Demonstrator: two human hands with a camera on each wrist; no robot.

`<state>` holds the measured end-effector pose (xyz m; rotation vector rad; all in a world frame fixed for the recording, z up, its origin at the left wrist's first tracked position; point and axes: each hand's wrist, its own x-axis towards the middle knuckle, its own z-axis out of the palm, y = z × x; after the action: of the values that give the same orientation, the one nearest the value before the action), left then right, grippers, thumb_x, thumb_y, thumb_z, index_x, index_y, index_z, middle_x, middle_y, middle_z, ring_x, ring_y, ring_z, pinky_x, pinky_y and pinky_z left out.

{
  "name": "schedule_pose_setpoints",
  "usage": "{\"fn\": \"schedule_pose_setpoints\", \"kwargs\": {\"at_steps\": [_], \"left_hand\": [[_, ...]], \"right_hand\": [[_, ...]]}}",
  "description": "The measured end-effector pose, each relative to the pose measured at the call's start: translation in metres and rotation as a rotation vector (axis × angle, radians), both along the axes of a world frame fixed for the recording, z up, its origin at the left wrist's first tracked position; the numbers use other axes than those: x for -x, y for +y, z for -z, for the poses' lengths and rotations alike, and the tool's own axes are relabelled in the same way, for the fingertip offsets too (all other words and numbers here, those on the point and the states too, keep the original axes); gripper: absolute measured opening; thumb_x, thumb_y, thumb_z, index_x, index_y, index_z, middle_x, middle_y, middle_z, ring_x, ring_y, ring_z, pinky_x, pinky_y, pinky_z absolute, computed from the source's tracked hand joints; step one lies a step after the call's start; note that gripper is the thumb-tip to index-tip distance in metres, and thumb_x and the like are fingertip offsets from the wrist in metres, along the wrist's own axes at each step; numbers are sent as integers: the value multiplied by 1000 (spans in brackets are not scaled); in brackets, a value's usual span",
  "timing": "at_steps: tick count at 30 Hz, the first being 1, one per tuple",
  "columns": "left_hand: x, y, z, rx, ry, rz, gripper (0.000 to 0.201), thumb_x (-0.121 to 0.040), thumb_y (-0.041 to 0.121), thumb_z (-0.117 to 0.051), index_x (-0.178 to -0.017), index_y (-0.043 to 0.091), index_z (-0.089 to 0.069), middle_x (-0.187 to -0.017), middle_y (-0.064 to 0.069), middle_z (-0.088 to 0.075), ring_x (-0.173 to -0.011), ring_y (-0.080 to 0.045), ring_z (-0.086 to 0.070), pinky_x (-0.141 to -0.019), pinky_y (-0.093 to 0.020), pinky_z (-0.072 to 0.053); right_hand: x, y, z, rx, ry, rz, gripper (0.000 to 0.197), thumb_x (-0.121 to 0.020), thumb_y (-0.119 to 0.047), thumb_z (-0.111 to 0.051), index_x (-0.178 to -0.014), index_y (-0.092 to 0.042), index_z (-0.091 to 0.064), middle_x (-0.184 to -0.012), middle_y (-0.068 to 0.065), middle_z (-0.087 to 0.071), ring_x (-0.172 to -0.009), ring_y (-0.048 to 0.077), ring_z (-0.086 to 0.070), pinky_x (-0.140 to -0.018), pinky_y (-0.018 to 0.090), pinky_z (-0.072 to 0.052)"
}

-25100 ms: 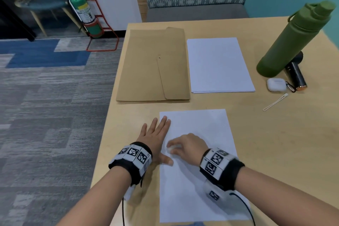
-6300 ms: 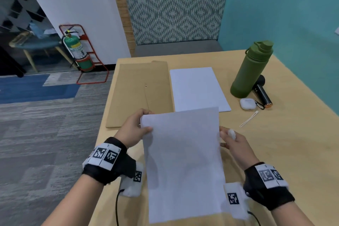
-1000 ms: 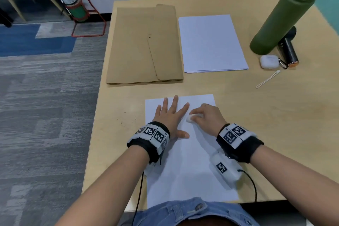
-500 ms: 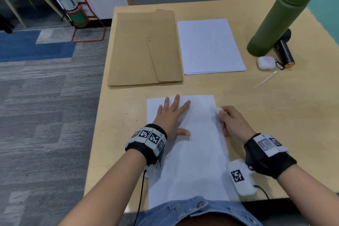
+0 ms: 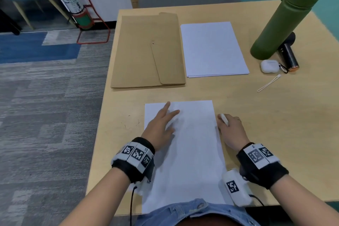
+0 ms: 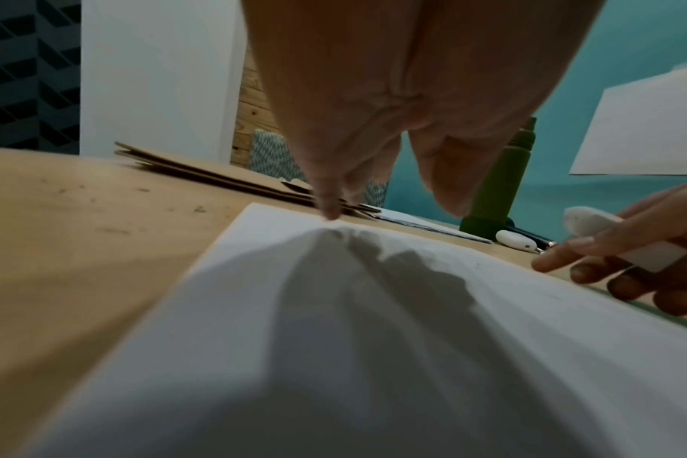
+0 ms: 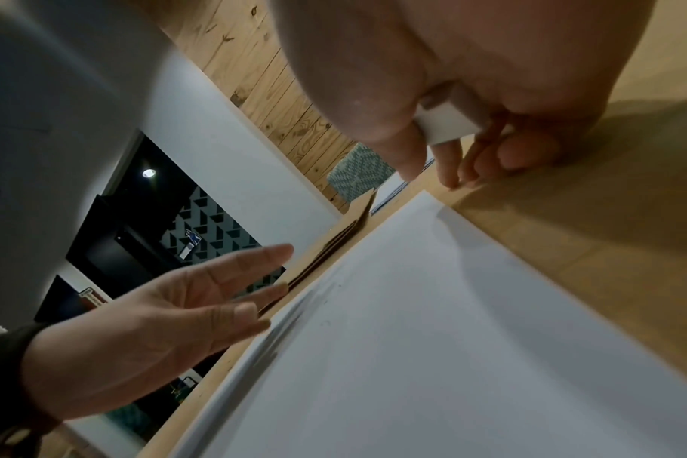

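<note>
**Step in hand (judged):** rubbing marks off the sheet with the eraser.

**Position.** The sheet lies flat on the table directly in front of you. Its near end reaches close to the table's near edge at your waist.

**Hands.**
- Your left hand is over the far-left part of the sheet, fingers straight and spread.
- The left wrist view shows a fingertip touching the paper near its far edge while the palm is raised.
- Your right hand is clamped on the eraser — thumb and forefinger pinch it. It rests on the table just beside the sheet's right edge, off the paper.

**To do the step well:**
1. Lower the left palm fully onto the sheet before the eraser meets it. A single fingertip will likely let the paper skid or buckle.
2. Place the anchoring hand near the mark and stroke away from it, never toward it.
3. Use short, light strokes — thin paper creases readily.
4. Mind the near end at the table edge, where your waist could catch it.

**Readable writing:** none.
- The sheet shows only faint specks.
- The eraser shows no brand.
- The label on the fire extinguisher carries print too small to read.
- The wrist bands bear black-and-white square codes and no letters.
</note>
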<state>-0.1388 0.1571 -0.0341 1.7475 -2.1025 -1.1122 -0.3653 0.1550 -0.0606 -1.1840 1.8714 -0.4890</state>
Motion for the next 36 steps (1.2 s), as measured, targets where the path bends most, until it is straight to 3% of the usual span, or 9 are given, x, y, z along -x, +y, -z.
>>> {"fn": "schedule_pose_setpoints", "kwargs": {"at_steps": [3,7,9,12,19,24,29,32,36], "left_hand": [[-4,6,-3,-46,-244,-284,60,-94,20,-51,-147,22,-23,-154,-5,-12,-138,-25,-25,-105,-40,-32],[-4,16,-12,-297,-202,-508,59,-96,20,-49,-144,10,-17,-143,-14,-17,-130,-33,-24,-101,-37,-31],[-4,15,-10,-318,-201,-541,57,-96,19,-49,-143,8,-18,-140,-16,-19,-126,-35,-28,-98,-37,-32],[-7,8,-7,-345,-156,-588,52,-95,14,-49,-139,5,-22,-138,-15,-21,-121,-38,-37,-95,-39,-37],[-17,-2,-3,-372,4,-631,61,-92,6,-51,-143,3,-18,-137,-18,-35,-119,-34,-44,-88,-34,-39],[-21,-4,-5,-359,74,-635,47,-93,8,-50,-135,4,-32,-107,-9,-50,-98,-26,-51,-83,-34,-42],[-24,-7,-17,-286,177,-630,16,-94,7,-45,-99,7,-60,-105,-16,-65,-97,-34,-62,-86,-41,-49],[-27,-9,-26,-279,281,-669,18,-95,7,-43,-103,8,-58,-107,-16,-64,-97,-34,-62,-88,-47,-52],[-27,-14,-39,-257,413,-689,21,-97,5,-41,-110,11,-56,-103,-12,-65,-85,-24,-62,-74,-36,-52]], "right_hand": [[-3,-3,2,-8,-12,16,29,-97,-15,-39,-116,-2,-55,-120,15,-42,-91,21,-42,-76,27,-34],[-6,-6,5,-66,0,50,32,-96,-18,-38,-65,-18,-42,-91,7,-40,-81,20,-36,-62,30,-28],[-8,-8,6,-84,-5,53,38,-95,-21,-38,-57,-20,-32,-74,2,-32,-68,17,-30,-60,30,-25],[-10,-10,1,-97,-94,107,35,-95,-21,-40,-60,-15,-37,-71,3,-30,-57,20,-30,-53,29,-27],[7,-18,-12,-142,-379,242,17,-91,-9,-43,-101,-7,-56,-80,12,-51,-59,20,-41,-45,25,-29],[12,-14,-19,-136,-469,212,24,-89,0,-43,-100,1,-64,-84,11,-62,-60,18,-44,-51,25,-29],[15,-15,-22,-106,-472,161,22,-88,3,-45,-97,4,-64,-85,14,-58,-57,16,-41,-50,24,-30],[17,-18,-29,-59,-466,133,16,-88,2,-46,-90,3,-62,-79,14,-53,-55,17,-39,-50,24,-31],[22,-23,-42,19,-457,90,17,-88,1,-49,-72,-6,-52,-74,10,-49,-61,18,-43,-54,24,-36]]}}
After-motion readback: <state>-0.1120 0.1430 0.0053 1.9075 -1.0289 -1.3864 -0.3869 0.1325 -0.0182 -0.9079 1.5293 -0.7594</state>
